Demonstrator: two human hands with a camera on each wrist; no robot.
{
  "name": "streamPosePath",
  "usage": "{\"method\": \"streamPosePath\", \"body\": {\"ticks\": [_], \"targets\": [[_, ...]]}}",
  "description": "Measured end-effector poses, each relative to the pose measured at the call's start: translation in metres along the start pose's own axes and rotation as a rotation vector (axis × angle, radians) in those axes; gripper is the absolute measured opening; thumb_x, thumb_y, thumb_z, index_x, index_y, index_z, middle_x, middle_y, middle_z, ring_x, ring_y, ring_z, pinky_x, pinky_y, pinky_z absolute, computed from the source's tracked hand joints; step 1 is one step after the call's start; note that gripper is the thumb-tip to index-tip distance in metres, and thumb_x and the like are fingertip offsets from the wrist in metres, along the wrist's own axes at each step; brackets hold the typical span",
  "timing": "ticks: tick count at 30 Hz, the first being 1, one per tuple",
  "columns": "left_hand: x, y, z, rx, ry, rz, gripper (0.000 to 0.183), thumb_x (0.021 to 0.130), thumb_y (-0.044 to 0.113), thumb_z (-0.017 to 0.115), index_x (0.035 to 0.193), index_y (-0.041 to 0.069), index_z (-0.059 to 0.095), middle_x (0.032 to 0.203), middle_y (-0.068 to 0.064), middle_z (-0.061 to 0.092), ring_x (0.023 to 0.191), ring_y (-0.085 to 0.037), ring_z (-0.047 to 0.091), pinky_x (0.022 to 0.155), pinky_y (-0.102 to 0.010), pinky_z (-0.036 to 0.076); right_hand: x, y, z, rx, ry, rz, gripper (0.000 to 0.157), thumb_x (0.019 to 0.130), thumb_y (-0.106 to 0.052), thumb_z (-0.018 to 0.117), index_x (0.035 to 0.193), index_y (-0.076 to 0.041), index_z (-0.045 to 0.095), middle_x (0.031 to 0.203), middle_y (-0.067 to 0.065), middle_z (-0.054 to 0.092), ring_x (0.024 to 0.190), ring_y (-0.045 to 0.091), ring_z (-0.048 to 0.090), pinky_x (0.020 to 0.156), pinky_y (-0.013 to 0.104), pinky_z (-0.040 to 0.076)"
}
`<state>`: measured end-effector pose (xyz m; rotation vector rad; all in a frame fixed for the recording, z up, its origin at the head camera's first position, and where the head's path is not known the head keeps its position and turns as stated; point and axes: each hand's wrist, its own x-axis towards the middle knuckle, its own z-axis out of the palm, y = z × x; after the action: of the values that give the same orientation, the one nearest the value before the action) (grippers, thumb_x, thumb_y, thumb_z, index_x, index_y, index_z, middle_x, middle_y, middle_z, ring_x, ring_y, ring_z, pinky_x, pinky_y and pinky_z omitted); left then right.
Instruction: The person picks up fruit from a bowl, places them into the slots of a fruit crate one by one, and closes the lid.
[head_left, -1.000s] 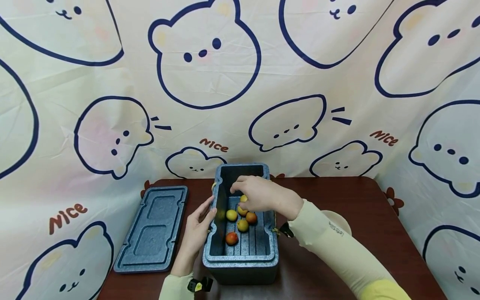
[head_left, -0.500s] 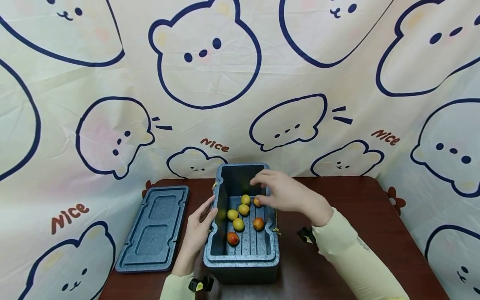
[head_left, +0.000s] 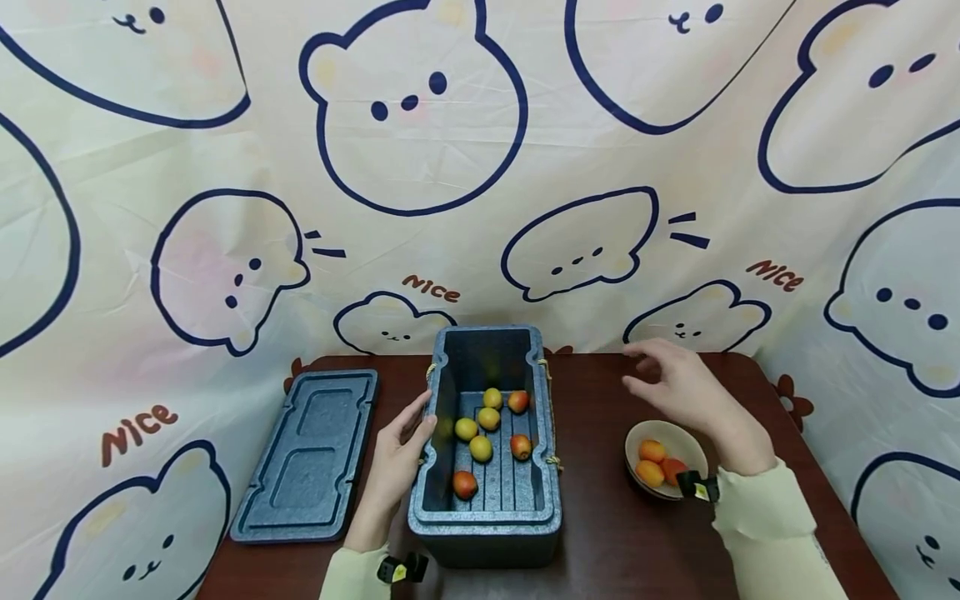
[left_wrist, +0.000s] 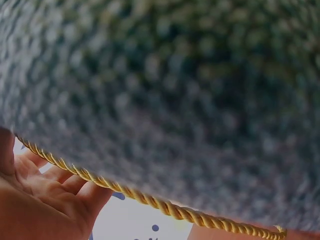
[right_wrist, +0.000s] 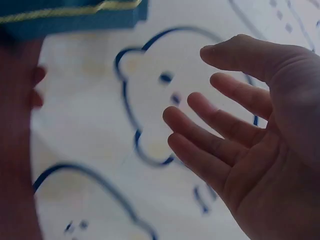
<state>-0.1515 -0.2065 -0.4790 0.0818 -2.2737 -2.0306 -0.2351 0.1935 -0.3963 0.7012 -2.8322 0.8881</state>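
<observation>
Seven small fruits [head_left: 481, 449] sit loose in the blue-gray box [head_left: 486, 525] rn, head cam: 4 yellow, 3 reddish-orange. Most are around the box's middle, w/ one reddish one closer to the box's near end. L hand [head_left: 396, 462] is on the box's left side, fingers against the rim, more resting on it than clenched imo. R hand [head_left: 678, 387] is well to the right of the box, up in the air near the bowl [head_left: 677, 433], fingers loosely bent & released, nothing in them. Bowl's on the table [head_left: 592, 500] right of the box, cream inside, w/ a few orange fruits [head_left: 649, 473] in it, one partly behind the wrist cam [head_left: 697, 486] so can't give an exact ct. Blue lid [head_left: 309, 458] lies flat left of the box. Cartoon bear cloth [head_left: 408, 158] hangs behind the box.

L wrist cam: mostly box wall, v blurry. Gold twisted cord [left_wrist: 150, 199] runs along the box's edge, L hand just beside it, fingers partly hidden by the cord & box.

R wrist cam: R hand palm in view, fingers spread a bit & slightly bent, holding nada. Box corner shows well apart from it, w/ more gold cord on it.
</observation>
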Motion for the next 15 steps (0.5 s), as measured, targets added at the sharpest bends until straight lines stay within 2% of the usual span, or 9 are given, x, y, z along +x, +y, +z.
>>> {"method": "streamPosePath", "body": {"ticks": [4, 8, 11, 15], "targets": [[0.0, -0.001, -0.001, 0.005, 0.004, -0.007, 0.045, 0.104, 0.025, 0.059, 0.148, 0.015, 0.054, 0.148, -0.011, 0.052, 0.13, -0.026, 0.053, 0.092, -0.018, 0.047, -0.021, 0.028, 0.008, -0.011, -0.011, 0.112, 0.041, 0.092, -0.016, 0.073, 0.13, -0.003, 0.063, 0.126, 0.019, 0.063, 0.103, 0.035, 0.066, 0.082, 0.051, 0.055], [-0.001, -0.001, 0.0, -0.003, 0.004, -0.007, 0.045, 0.104, 0.025, 0.059, 0.147, 0.014, 0.054, 0.148, -0.011, 0.053, 0.129, -0.026, 0.054, 0.092, -0.019, 0.048, -0.042, 0.053, 0.024, -0.017, -0.044, 0.203, 0.044, 0.091, -0.016, 0.074, 0.13, 0.0, 0.062, 0.128, 0.024, 0.061, 0.104, 0.039, 0.065, 0.084, 0.054, 0.055], [-0.001, 0.0, 0.001, -0.012, 0.005, -0.007, 0.045, 0.104, 0.024, 0.06, 0.147, 0.014, 0.054, 0.148, -0.011, 0.053, 0.128, -0.026, 0.055, 0.091, -0.02, 0.049, -0.055, 0.066, 0.036, -0.021, -0.07, 0.264, 0.044, 0.091, -0.018, 0.074, 0.129, 0.0, 0.062, 0.127, 0.025, 0.061, 0.1, 0.037, 0.063, 0.081, 0.053, 0.055], [-0.001, 0.001, 0.001, -0.009, 0.01, -0.008, 0.044, 0.104, 0.023, 0.06, 0.147, 0.014, 0.055, 0.147, -0.011, 0.054, 0.127, -0.025, 0.055, 0.091, -0.02, 0.049, -0.069, 0.078, 0.05, -0.004, -0.084, 0.305, 0.043, 0.091, -0.017, 0.074, 0.128, 0.001, 0.062, 0.125, 0.027, 0.061, 0.099, 0.037, 0.063, 0.079, 0.052, 0.055]]}}
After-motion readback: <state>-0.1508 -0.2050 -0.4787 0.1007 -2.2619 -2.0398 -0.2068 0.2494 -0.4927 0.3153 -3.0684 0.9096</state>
